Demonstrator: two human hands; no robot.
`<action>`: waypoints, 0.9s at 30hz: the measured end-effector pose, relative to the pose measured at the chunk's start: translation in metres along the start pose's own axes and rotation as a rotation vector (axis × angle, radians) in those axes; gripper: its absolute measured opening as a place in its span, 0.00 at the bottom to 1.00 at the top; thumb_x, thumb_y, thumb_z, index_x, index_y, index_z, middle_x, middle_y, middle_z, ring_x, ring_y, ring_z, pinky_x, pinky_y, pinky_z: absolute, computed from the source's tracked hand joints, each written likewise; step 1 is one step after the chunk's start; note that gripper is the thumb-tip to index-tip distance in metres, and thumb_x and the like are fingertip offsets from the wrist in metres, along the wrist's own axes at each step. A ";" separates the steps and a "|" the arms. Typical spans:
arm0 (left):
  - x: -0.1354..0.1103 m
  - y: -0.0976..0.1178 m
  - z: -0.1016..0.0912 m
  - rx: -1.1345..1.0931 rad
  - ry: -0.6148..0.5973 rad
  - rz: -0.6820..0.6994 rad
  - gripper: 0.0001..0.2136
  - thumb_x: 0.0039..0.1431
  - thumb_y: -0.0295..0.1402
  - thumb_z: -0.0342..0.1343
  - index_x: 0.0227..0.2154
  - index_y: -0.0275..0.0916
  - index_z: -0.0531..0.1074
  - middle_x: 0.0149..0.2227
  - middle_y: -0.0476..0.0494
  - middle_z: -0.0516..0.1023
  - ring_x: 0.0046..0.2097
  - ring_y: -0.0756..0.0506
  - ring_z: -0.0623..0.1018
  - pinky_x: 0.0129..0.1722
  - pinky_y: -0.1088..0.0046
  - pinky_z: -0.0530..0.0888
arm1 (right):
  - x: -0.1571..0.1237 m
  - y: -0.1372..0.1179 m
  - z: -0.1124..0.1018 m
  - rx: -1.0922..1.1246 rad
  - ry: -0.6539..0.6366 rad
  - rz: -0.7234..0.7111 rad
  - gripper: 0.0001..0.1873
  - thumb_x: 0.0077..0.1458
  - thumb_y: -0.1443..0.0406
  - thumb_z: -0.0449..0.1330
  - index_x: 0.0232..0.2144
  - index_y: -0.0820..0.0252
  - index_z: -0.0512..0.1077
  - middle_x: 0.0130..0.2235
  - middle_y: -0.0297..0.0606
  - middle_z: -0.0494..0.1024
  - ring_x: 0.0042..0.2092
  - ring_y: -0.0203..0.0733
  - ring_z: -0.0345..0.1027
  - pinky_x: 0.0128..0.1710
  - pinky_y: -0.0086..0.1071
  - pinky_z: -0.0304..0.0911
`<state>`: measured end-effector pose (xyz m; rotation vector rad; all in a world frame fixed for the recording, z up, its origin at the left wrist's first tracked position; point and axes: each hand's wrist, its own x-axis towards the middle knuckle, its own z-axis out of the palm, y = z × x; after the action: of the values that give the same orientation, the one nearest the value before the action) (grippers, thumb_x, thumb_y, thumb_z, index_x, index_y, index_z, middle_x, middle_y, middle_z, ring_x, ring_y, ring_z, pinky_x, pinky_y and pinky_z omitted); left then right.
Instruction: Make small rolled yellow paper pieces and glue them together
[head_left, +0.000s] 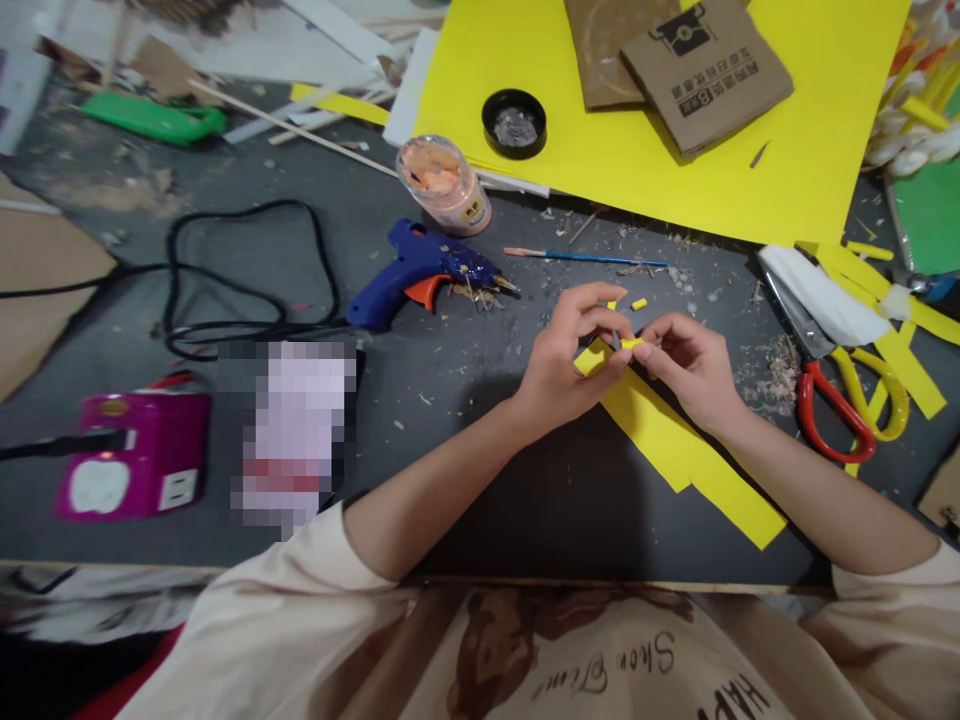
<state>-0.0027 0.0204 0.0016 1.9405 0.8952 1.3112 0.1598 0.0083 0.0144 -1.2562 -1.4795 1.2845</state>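
My left hand (574, 350) and my right hand (686, 365) meet above the dark table (465, 470), fingers pinched together on a small yellow paper piece (628, 343). A thin grey stick-like part shows between the fingertips; I cannot make out what it is. Under the hands lie long yellow paper strips (682, 450). A tiny yellow scrap (639, 303) rests just beyond my fingers.
A blue glue gun (420, 272) lies left of my hands, with a glue jar (444, 185), black lid (514, 123) and thin brush (585, 258) behind. Red-and-yellow scissors (840, 400) lie at right. A large yellow sheet (825, 150) carries cardboard (705, 75). A magenta power strip (135, 455) sits at left.
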 end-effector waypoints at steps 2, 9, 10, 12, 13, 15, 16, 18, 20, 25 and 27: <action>0.001 0.000 0.000 -0.051 0.006 -0.021 0.15 0.58 0.32 0.56 0.46 0.39 0.63 0.36 0.48 0.72 0.33 0.53 0.73 0.32 0.78 0.72 | 0.000 0.000 0.001 -0.002 0.016 0.003 0.12 0.52 0.57 0.61 0.26 0.59 0.67 0.22 0.28 0.66 0.23 0.29 0.57 0.24 0.27 0.54; 0.001 -0.002 0.000 -0.106 -0.004 -0.034 0.20 0.57 0.30 0.57 0.50 0.41 0.58 0.34 0.50 0.72 0.36 0.53 0.74 0.34 0.78 0.71 | 0.000 0.003 0.002 0.014 0.053 -0.047 0.10 0.51 0.58 0.62 0.33 0.57 0.69 0.27 0.30 0.70 0.27 0.32 0.62 0.28 0.28 0.59; 0.001 -0.002 0.000 -0.101 -0.014 -0.033 0.20 0.56 0.29 0.57 0.50 0.41 0.58 0.35 0.50 0.72 0.36 0.53 0.74 0.34 0.78 0.71 | 0.000 0.003 0.002 0.013 0.038 -0.063 0.11 0.52 0.58 0.62 0.35 0.57 0.69 0.28 0.31 0.71 0.29 0.33 0.63 0.29 0.29 0.61; 0.001 -0.001 0.000 -0.088 -0.022 -0.037 0.19 0.56 0.28 0.57 0.49 0.41 0.59 0.35 0.49 0.72 0.35 0.53 0.74 0.34 0.78 0.72 | 0.000 0.003 0.002 0.004 0.016 -0.097 0.10 0.52 0.59 0.61 0.36 0.56 0.69 0.30 0.32 0.71 0.30 0.33 0.64 0.30 0.29 0.62; 0.001 -0.001 -0.001 -0.082 -0.022 -0.043 0.19 0.56 0.28 0.57 0.49 0.41 0.59 0.35 0.49 0.72 0.35 0.53 0.74 0.34 0.77 0.72 | -0.001 0.003 0.002 -0.002 0.015 -0.111 0.09 0.53 0.59 0.61 0.36 0.56 0.69 0.30 0.32 0.71 0.30 0.33 0.64 0.31 0.29 0.62; 0.001 -0.001 -0.001 -0.079 -0.019 -0.060 0.19 0.56 0.29 0.57 0.49 0.41 0.59 0.34 0.49 0.73 0.33 0.53 0.73 0.34 0.77 0.72 | -0.001 0.002 0.002 -0.015 0.031 -0.122 0.08 0.52 0.60 0.61 0.34 0.56 0.69 0.29 0.32 0.71 0.30 0.33 0.64 0.30 0.29 0.62; 0.001 -0.001 -0.001 -0.081 -0.017 -0.069 0.19 0.56 0.29 0.57 0.50 0.42 0.58 0.34 0.49 0.73 0.33 0.53 0.73 0.34 0.77 0.72 | -0.001 0.002 0.002 -0.022 0.040 -0.120 0.08 0.52 0.60 0.61 0.33 0.56 0.69 0.29 0.32 0.71 0.29 0.33 0.63 0.30 0.29 0.62; 0.000 -0.001 0.000 -0.087 -0.014 -0.078 0.19 0.57 0.31 0.57 0.49 0.42 0.59 0.34 0.49 0.73 0.33 0.53 0.74 0.33 0.77 0.72 | -0.001 0.002 0.002 -0.036 0.050 -0.108 0.08 0.52 0.59 0.61 0.31 0.56 0.69 0.29 0.32 0.71 0.29 0.33 0.63 0.29 0.29 0.61; 0.000 -0.001 0.000 -0.093 -0.006 -0.085 0.18 0.57 0.32 0.57 0.49 0.41 0.60 0.34 0.49 0.73 0.33 0.53 0.74 0.33 0.78 0.72 | -0.002 0.003 0.002 -0.044 0.051 -0.097 0.08 0.52 0.59 0.61 0.31 0.57 0.69 0.28 0.32 0.71 0.28 0.32 0.62 0.29 0.29 0.61; -0.001 -0.003 0.002 -0.155 0.000 -0.127 0.15 0.56 0.33 0.58 0.45 0.39 0.64 0.36 0.47 0.73 0.35 0.53 0.76 0.34 0.79 0.72 | -0.003 0.006 0.000 0.005 0.054 -0.125 0.05 0.53 0.62 0.61 0.31 0.57 0.69 0.27 0.30 0.70 0.27 0.30 0.60 0.27 0.27 0.59; -0.001 -0.004 0.001 -0.160 -0.007 -0.160 0.12 0.56 0.33 0.58 0.42 0.38 0.66 0.36 0.46 0.74 0.35 0.52 0.75 0.35 0.77 0.72 | -0.003 0.005 0.000 0.022 0.063 -0.144 0.04 0.53 0.64 0.61 0.31 0.56 0.69 0.27 0.29 0.69 0.27 0.30 0.60 0.27 0.27 0.59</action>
<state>-0.0027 0.0213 -0.0023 1.7141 0.8942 1.2425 0.1613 0.0052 0.0092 -1.1434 -1.4791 1.1538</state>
